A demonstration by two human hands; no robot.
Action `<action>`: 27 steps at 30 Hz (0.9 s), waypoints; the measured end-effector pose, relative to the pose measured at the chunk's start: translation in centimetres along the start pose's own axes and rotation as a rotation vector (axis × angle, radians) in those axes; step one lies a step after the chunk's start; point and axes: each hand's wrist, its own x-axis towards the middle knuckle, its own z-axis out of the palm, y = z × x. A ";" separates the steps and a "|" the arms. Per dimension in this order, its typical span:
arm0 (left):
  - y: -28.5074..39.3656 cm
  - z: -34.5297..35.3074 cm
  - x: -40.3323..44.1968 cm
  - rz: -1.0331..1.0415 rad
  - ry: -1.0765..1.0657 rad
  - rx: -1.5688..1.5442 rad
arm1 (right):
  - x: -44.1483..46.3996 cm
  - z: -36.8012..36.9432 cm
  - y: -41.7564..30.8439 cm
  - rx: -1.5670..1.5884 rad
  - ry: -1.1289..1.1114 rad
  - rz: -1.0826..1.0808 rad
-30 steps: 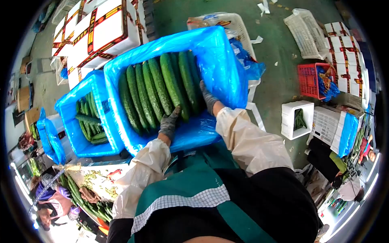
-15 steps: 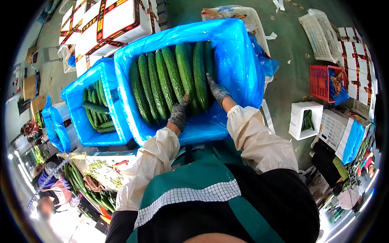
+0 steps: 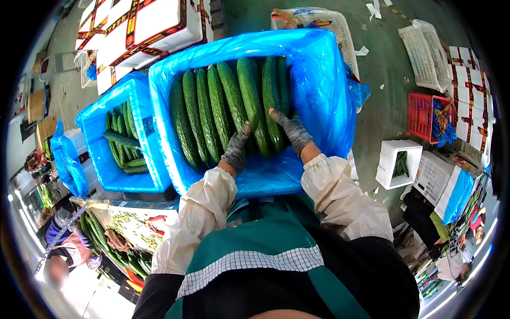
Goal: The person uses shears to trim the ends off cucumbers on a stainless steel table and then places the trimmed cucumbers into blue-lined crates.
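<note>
Several long green cucumbers (image 3: 217, 101) lie side by side in a large box lined with blue plastic (image 3: 321, 69). My left hand (image 3: 236, 150), in a grey glove, rests at their lower ends, its thumb raised against a cucumber and its other fingers hidden among them. To its right, my gloved right hand (image 3: 294, 130) lies over the lower ends of the rightmost cucumbers, thumb pointing left and its remaining fingers largely out of sight. Whether either hand grips a cucumber is hidden.
A smaller blue-lined box (image 3: 151, 173) with cucumbers stands at the left. White taped boxes (image 3: 154, 40) are stacked behind. A red crate (image 3: 419, 117) and a white box (image 3: 383, 167) sit on the floor at right. Another person (image 3: 71, 244) is at lower left.
My right hand has moved down along the rightmost cucumbers, and its thumb now points left over one. My left hand stays near their lower ends. The whole view has shifted.
</note>
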 end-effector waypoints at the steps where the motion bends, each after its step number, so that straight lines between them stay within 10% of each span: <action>1: 0.7 0.6 -0.2 -0.056 -0.038 -0.075 | 0.1 -0.2 0.1 -0.004 -0.001 0.003; 27: 2.2 3.7 -0.7 0.029 0.035 -0.040 | -1.1 -0.1 0.2 0.185 -0.042 -0.034</action>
